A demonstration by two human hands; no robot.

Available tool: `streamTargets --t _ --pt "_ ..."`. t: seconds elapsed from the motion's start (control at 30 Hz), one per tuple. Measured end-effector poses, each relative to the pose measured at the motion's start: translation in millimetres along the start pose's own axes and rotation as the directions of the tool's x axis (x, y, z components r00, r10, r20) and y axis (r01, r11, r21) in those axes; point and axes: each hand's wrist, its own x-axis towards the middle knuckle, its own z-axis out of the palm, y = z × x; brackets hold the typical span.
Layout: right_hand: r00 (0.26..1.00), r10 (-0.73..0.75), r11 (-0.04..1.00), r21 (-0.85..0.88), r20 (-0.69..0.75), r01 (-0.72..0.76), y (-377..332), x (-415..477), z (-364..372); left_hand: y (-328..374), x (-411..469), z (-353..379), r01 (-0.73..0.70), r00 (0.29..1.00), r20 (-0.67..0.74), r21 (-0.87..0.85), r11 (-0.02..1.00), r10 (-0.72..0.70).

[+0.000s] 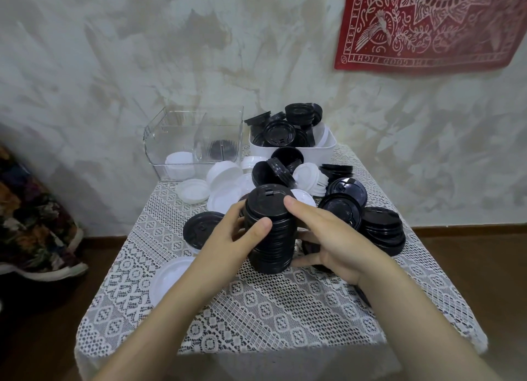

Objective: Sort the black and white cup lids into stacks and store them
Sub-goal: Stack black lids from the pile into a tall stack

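Note:
A tall stack of black lids (271,232) stands on the lace-covered table (256,309), near its middle. My left hand (231,241) grips the stack from the left, thumb across its front. My right hand (328,238) holds it from the right, thumb near the top rim and fingers curled low behind. Loose white lids (225,175) and black lids (345,192) lie scattered behind the stack. A shorter black stack (382,229) sits at the right.
A clear plastic bin (194,141) with a few white lids stands at the back left. A white bin (291,149) heaped with black lids is at the back middle. A white lid (171,278) lies near the left edge. A shoe (42,263) rests on the floor, left.

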Motion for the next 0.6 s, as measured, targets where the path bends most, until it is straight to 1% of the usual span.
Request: streamTargets --t 0.1,0.3,0.5,0.6 --pt "1.0 0.002 1.0 0.0 0.008 -0.002 3 -3 -1 1 -5 -1 0.005 0.999 0.035 0.011 1.0 -0.005" --pt "0.998 0.044 0.999 0.012 0.039 -0.044 8 -7 1 1 -14 1 0.036 0.998 0.046 0.004 0.999 -0.037" --pt "0.999 0.036 0.998 0.058 -0.016 -0.035 11 -4 10 -5 -9 1 0.011 1.0 -0.005 -0.012 1.0 -0.011" --pt "0.999 0.041 0.997 0.073 -0.028 -0.039 10 -4 11 -9 -5 2 -0.011 1.0 -0.007 -0.018 1.0 0.011"
